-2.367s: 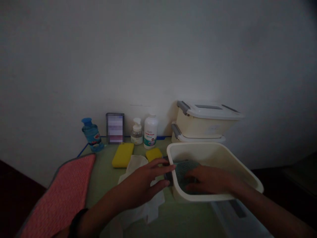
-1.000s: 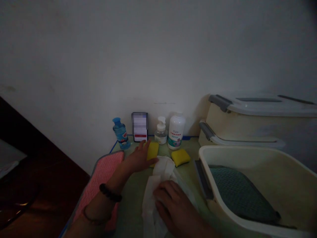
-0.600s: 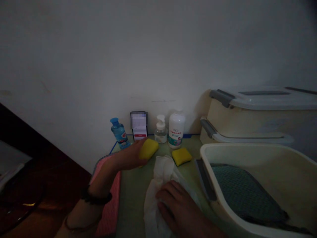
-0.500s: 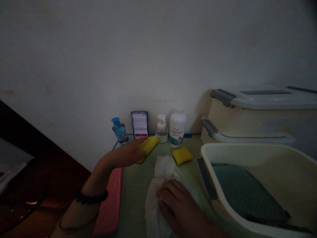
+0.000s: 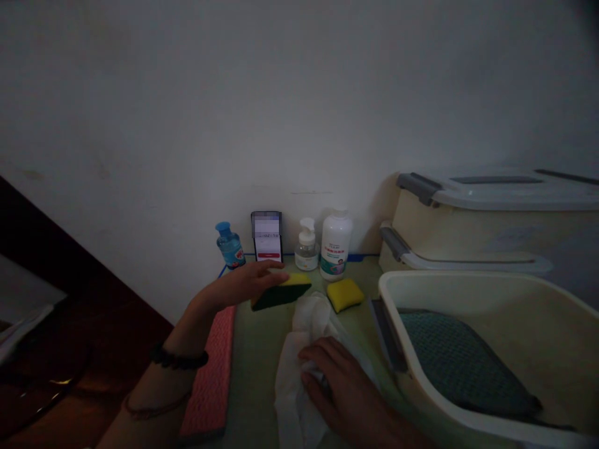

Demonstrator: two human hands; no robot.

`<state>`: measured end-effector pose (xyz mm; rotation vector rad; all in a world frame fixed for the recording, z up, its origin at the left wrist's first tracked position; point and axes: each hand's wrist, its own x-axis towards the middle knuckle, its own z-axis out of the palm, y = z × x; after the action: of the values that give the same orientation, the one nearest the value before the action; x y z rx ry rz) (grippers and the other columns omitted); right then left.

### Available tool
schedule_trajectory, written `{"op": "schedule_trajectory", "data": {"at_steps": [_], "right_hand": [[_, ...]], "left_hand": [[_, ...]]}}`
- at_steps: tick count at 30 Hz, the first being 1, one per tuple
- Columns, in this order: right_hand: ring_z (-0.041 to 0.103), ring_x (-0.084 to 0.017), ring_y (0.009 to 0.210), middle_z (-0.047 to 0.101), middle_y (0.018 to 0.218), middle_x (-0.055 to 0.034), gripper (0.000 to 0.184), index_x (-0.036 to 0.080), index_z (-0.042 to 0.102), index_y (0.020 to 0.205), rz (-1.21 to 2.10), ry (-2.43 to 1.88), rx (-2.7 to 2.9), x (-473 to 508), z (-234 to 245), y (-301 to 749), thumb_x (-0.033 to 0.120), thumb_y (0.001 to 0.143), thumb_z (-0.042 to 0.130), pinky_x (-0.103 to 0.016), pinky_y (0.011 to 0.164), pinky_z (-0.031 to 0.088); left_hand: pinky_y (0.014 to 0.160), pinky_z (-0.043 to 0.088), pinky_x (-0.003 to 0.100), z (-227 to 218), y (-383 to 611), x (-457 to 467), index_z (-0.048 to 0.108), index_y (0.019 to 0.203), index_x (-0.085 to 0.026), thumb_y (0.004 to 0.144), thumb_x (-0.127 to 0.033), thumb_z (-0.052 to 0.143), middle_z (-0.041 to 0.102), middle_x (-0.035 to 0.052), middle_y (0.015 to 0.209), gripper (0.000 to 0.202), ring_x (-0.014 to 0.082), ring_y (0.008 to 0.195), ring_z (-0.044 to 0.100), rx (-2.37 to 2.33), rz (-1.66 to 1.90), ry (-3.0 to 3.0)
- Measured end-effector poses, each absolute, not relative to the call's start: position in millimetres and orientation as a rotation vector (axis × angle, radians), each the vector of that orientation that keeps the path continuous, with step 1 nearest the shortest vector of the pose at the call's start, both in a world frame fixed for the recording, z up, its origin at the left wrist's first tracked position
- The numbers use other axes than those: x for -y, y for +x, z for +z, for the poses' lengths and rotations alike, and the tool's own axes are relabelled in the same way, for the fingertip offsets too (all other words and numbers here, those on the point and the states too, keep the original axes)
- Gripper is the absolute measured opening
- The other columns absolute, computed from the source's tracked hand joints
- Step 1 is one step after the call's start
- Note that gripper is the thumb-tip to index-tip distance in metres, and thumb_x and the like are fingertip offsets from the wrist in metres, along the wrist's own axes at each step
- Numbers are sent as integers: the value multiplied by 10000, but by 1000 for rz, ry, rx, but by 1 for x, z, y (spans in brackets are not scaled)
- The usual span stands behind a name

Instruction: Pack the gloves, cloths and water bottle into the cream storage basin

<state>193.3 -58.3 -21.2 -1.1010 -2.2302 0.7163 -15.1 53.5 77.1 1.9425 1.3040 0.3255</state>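
Note:
My left hand (image 5: 248,282) grips a yellow sponge with a dark green scouring side (image 5: 283,294), its green face tilted toward me over the table. Under my right hand (image 5: 339,380) lies a crumpled white cloth (image 5: 292,386); the fingers are bent on it, thumb and fingertips pinching its fabric. A second yellow sponge (image 5: 345,294) rests on the table just beyond the cloth. Left of the cloth, partly behind my left forearm, is a long pink sponge-like block (image 5: 213,380).
Along the wall stand a blue bottle (image 5: 230,246), a phone (image 5: 267,240), a clear pump bottle (image 5: 307,246) and a white bottle (image 5: 336,243). To the right, an open white bin (image 5: 393,280) holds a green mesh cloth (image 5: 458,355). Behind it are stacked lidded boxes (image 5: 468,227).
The sponge in my left hand has turned, so its dark green side now faces me instead of the yellow. My right hand stays on the cloth.

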Motion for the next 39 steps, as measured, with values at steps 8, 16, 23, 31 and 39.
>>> {"op": "schedule_trajectory", "data": {"at_steps": [8, 16, 23, 31, 39], "right_hand": [[531, -203, 1001, 612, 1026, -50, 252, 198, 573, 1055, 719, -1119, 2231, 59, -22, 194, 114, 826, 510, -355, 890, 434], [560, -155, 830, 610, 852, -24, 145, 197, 595, 879, 675, -970, 2309, 60, -20, 194, 143, 863, 461, -282, 766, 462], [555, -153, 843, 613, 870, -29, 149, 198, 589, 892, 644, -937, 2324, 64, -17, 192, 137, 863, 456, -273, 773, 455], [553, -145, 848, 610, 865, -20, 127, 199, 587, 882, 656, -955, 2318, 63, -17, 192, 136, 860, 478, -269, 791, 444], [555, -147, 841, 608, 861, -22, 120, 196, 584, 881, 653, -945, 2321, 62, -21, 192, 137, 857, 482, -267, 782, 439]], "left_hand": [[841, 473, 330, 73, -20, -50, 312, 1363, -164, 783, -471, 539, 552, 143, 1275, 694, 246, 1032, 598, -1325, 234, 2028], [1068, 268, 376, 74, -22, -46, 337, 1360, -98, 814, -327, 481, 389, 135, 1424, 609, 274, 1288, 372, -1310, 215, 2185], [958, 408, 360, 69, -26, -47, 366, 1354, -107, 783, -386, 565, 522, 124, 1311, 665, 308, 1190, 479, -1345, 222, 2149], [888, 445, 330, 68, -26, -46, 450, 1299, -117, 827, -433, 505, 608, 87, 1198, 571, 280, 1050, 581, -1356, 233, 2139], [1052, 295, 366, 63, -23, -51, 398, 1301, -46, 635, -144, 623, 460, 184, 1314, 710, 297, 1217, 433, -1353, 188, 2312]]}}
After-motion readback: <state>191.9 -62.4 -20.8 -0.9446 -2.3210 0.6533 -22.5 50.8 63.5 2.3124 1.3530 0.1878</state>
